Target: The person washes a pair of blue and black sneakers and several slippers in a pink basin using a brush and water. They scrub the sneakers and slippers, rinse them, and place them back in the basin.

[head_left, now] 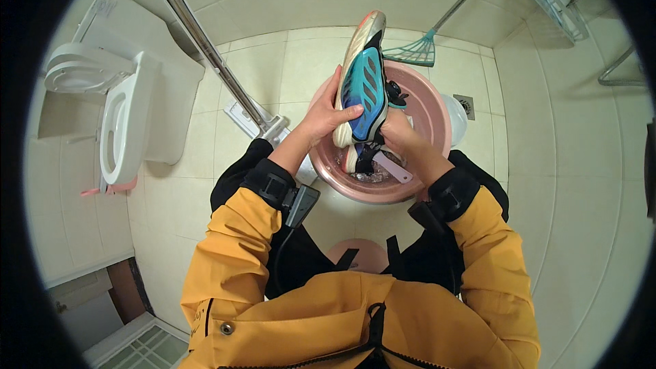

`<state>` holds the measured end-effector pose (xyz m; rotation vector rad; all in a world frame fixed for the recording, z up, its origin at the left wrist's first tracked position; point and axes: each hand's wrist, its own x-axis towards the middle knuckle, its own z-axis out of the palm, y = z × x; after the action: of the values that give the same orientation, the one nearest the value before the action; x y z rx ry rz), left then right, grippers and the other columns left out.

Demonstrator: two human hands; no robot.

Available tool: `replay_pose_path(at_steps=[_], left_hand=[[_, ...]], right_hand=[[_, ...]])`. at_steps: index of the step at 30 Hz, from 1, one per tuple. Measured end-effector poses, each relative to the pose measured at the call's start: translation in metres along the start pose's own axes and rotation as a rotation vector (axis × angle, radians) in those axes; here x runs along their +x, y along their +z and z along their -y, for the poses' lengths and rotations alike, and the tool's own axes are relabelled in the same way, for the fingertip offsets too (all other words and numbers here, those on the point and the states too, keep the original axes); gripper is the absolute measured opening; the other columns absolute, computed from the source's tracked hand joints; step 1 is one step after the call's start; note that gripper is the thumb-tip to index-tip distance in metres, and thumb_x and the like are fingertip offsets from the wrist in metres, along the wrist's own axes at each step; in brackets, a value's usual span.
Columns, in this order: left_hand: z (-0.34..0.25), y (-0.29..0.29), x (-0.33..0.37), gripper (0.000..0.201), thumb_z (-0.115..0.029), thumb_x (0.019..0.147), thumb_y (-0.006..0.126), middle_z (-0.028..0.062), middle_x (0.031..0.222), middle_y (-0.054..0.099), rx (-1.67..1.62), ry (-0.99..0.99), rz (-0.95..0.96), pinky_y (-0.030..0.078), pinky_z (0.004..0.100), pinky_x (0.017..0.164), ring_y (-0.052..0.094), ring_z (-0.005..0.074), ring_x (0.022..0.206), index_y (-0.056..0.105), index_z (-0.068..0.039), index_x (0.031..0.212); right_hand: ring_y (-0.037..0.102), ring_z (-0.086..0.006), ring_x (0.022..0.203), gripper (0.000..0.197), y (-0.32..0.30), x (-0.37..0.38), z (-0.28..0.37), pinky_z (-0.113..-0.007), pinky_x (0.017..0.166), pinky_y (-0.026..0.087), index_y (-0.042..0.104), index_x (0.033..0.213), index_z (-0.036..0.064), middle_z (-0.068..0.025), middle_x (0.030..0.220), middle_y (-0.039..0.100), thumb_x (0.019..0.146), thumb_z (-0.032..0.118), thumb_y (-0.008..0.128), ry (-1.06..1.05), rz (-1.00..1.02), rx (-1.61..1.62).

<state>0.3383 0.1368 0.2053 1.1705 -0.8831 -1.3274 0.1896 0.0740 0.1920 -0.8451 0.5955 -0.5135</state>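
Above a pink basin (437, 106), my left hand (328, 117) grips a sneaker (367, 85) with a cream sole and a turquoise-to-blue side panel. The thumb presses on the panel, and the other fingers go round the sole. The shoe stands on end, its side facing me. My right hand (402, 131) is against the shoe's right side, near its black collar and laces; its fingers are hidden. Below, in the basin's water, a second shoe (351, 160) is partly visible, with a lilac handle (393, 167) beside it, perhaps a brush's.
A white toilet (147, 109) with its lid up is at the left. Near it leans a flat mop (215, 55). Behind the basin is a teal slatted tool (413, 50) on a pole. A floor drain (464, 105) and pale translucent tub (456, 119) lie right; a pink stool (361, 254) is between my legs.
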Motion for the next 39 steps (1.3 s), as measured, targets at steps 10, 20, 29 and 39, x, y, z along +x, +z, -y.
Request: replay_pose_path(at_steps=[10,20,29,39], left_hand=[[-0.007,0.002,0.004,0.099,-0.024,0.068,0.073,0.016,0.136,0.023,0.009,0.018,0.055,0.024,0.0279,0.099,0.028,0.0206,0.123,0.004,0.0,0.135],[-0.009,-0.002,0.009,0.077,-0.023,0.077,0.065,0.0161,0.125,0.041,-0.136,-0.037,-0.169,0.035,0.027,0.091,0.044,0.0188,0.109,0.018,0.002,0.133],[-0.007,-0.004,0.016,0.074,-0.018,0.075,0.066,0.0189,0.125,0.04,-0.052,0.052,-0.178,0.034,0.028,0.092,0.043,0.0203,0.111,0.023,0.005,0.131],[-0.014,0.004,0.018,0.076,-0.016,0.074,0.067,0.0167,0.117,0.047,0.023,0.056,-0.231,0.036,0.0284,0.09,0.048,0.02,0.104,0.021,0.001,0.132]], right_hand=[[0.056,-0.0133,0.082,0.031,-0.007,0.008,0.004,-0.025,0.071,0.046,0.055,0.104,0.0016,-0.0059,0.095,0.059,0.078,0.018,0.061,0.151,-0.028,-0.057],[0.055,-0.0109,0.07,0.017,-0.015,0.014,0.005,-0.022,0.061,0.041,0.059,0.094,0.0074,-0.0025,0.082,0.061,0.082,0.014,0.049,0.113,-0.075,-0.171],[0.054,-0.0163,0.096,0.024,-0.032,0.007,0.008,-0.031,0.083,0.044,0.051,0.108,0.0025,-0.0069,0.104,0.057,0.085,0.009,0.046,0.161,0.068,-0.039],[0.055,-0.014,0.092,0.024,-0.04,0.0,0.003,-0.029,0.078,0.046,0.051,0.108,0.0065,-0.0034,0.102,0.057,0.087,0.018,0.048,0.151,-0.005,-0.128]])
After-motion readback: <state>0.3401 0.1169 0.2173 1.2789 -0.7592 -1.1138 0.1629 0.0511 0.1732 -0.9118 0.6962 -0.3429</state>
